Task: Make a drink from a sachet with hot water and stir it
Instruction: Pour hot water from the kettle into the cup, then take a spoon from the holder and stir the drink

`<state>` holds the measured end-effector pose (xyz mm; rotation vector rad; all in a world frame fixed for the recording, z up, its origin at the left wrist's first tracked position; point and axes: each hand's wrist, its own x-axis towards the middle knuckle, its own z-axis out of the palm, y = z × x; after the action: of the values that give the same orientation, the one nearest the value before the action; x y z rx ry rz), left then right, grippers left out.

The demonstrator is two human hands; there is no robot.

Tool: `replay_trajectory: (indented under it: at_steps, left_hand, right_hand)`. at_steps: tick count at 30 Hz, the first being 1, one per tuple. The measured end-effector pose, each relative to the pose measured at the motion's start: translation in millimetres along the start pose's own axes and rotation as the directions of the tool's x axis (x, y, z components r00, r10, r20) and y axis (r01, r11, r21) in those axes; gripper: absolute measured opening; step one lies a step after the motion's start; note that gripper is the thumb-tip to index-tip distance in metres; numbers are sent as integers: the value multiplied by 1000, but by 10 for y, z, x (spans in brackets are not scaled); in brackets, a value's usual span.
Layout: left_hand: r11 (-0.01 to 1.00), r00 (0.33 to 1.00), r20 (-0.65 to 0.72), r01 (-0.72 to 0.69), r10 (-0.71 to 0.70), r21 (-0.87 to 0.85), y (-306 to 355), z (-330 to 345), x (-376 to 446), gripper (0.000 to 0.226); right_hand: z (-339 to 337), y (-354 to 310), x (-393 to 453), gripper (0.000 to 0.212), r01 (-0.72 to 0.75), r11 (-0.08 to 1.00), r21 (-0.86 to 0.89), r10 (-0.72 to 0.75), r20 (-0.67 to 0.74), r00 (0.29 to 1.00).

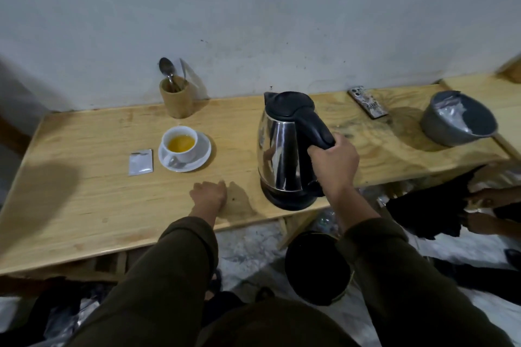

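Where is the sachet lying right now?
In the head view, the sachet lies flat on the wooden table, left of centre, just left of the saucer holding the cup, apart from both hands.

Right hand (pixel 332 163) extended forward, fingers wrapped in closed grip, wrist bent slightly down. Left hand (pixel 209 194) laid palm down, fingers curled loosely, nothing held. Both forearms sleeved.
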<state>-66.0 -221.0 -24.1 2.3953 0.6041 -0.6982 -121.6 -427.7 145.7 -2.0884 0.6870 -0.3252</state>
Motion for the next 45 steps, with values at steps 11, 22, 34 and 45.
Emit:
replay_trajectory:
  at_steps: [11, 22, 34, 45]
  left_hand:
    - [989, 996, 23, -86, 83, 120, -65, 283, -239, 76]
    - [979, 996, 12, -87, 86, 184, -33, 285, -254, 82]
    - [969, 990, 68, -136, 125, 206, -75, 190, -195, 74]
    - [988, 989, -63, -131, 136, 83, -57, -101, -368, 42]
  right_hand:
    - [-111, 518, -149, 12, -114, 969, 218, 138, -102, 985]
    - [-90, 622, -203, 19, -126, 949, 288, 151, -67, 986]
    - [-17, 606, -266, 12, -72, 985, 159, 80, -47, 996]
    - [255, 211, -292, 43, 448, 839, -310, -514, -178, 839]
